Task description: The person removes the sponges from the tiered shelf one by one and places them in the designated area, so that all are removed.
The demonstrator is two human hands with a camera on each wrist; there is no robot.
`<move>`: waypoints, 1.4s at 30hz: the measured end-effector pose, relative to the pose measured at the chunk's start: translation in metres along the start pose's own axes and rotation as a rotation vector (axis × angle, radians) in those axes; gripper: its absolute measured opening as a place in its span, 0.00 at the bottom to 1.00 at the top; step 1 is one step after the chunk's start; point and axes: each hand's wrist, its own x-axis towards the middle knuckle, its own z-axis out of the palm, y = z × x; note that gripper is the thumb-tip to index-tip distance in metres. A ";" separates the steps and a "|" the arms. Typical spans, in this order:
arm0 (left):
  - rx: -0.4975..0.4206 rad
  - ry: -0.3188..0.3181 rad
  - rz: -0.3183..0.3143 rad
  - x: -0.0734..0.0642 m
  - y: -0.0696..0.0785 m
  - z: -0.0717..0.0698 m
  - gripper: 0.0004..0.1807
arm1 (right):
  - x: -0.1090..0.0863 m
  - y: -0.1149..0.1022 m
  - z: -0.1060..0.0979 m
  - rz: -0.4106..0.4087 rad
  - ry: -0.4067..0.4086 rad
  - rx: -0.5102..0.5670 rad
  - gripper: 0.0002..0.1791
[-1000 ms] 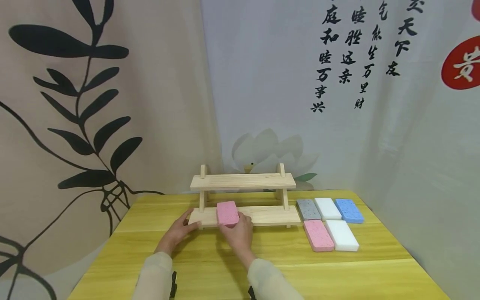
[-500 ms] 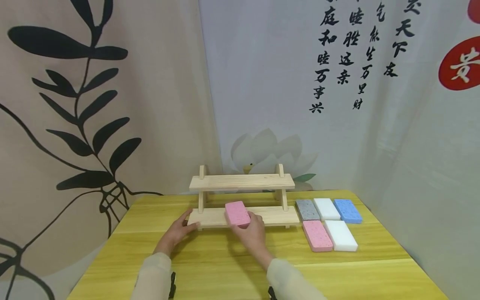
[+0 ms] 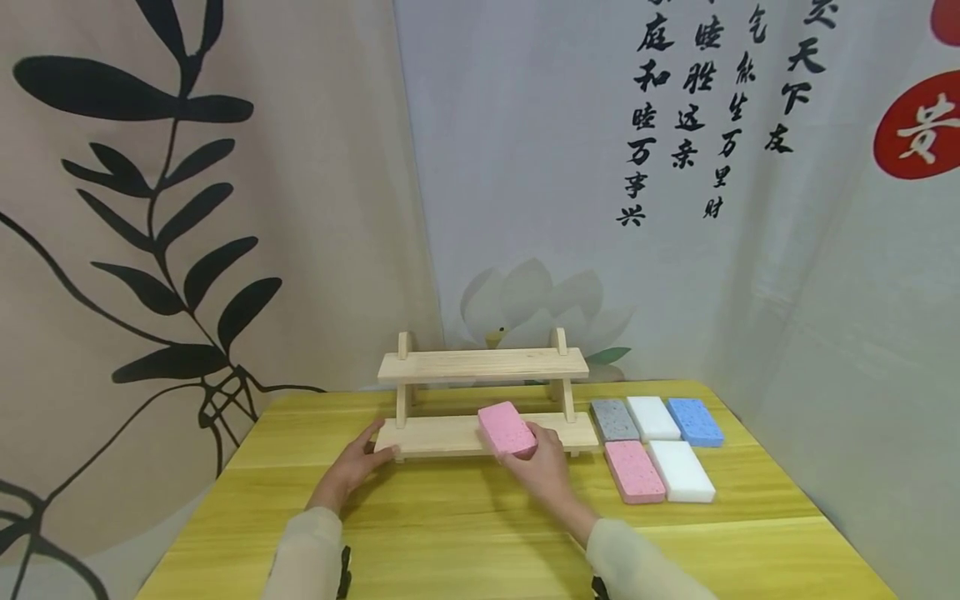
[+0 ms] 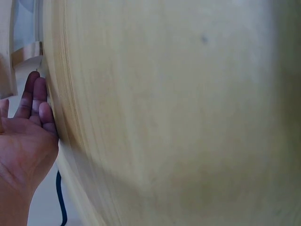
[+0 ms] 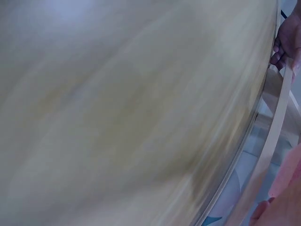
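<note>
In the head view, my right hand (image 3: pixel 549 472) pinches a pink sponge (image 3: pixel 506 428) by its near right side. The sponge is tilted and overlaps the right half of the lower board of a two-tier wooden shelf (image 3: pixel 431 434). My left hand (image 3: pixel 351 470) rests at the left end of that lower board, thumb at its front edge. Seen from the left wrist, the left hand's fingers (image 4: pixel 35 96) look straight and relaxed. In the right wrist view, the pink sponge (image 5: pixel 286 174) and part of the right hand (image 5: pixel 280 209) show at the lower right edge.
Right of the shelf, on the wooden table (image 3: pixel 420 533), lie a grey sponge (image 3: pixel 615 419), a white sponge (image 3: pixel 654 417), a blue sponge (image 3: pixel 696 422), another pink sponge (image 3: pixel 634 472) and another white sponge (image 3: pixel 682 471). A printed curtain (image 3: pixel 517 167) hangs behind.
The right hand has carried the pink sponge rightward along the lower board, from left of its middle to its right half, tilting it more. The left hand stays at the board's left end.
</note>
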 end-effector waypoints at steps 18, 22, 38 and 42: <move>-0.004 -0.010 0.011 0.001 0.001 0.001 0.51 | -0.007 0.025 -0.068 0.012 -0.054 -0.058 0.43; -0.008 -0.005 0.013 0.003 -0.002 0.001 0.50 | -0.004 0.034 -0.081 0.022 -0.054 -0.083 0.45; -0.008 -0.010 0.015 0.001 -0.002 0.002 0.49 | -0.005 0.059 -0.143 0.061 -0.022 -0.118 0.45; -0.002 -0.014 0.026 0.001 -0.001 0.001 0.49 | -0.006 0.067 -0.157 0.074 -0.023 -0.121 0.46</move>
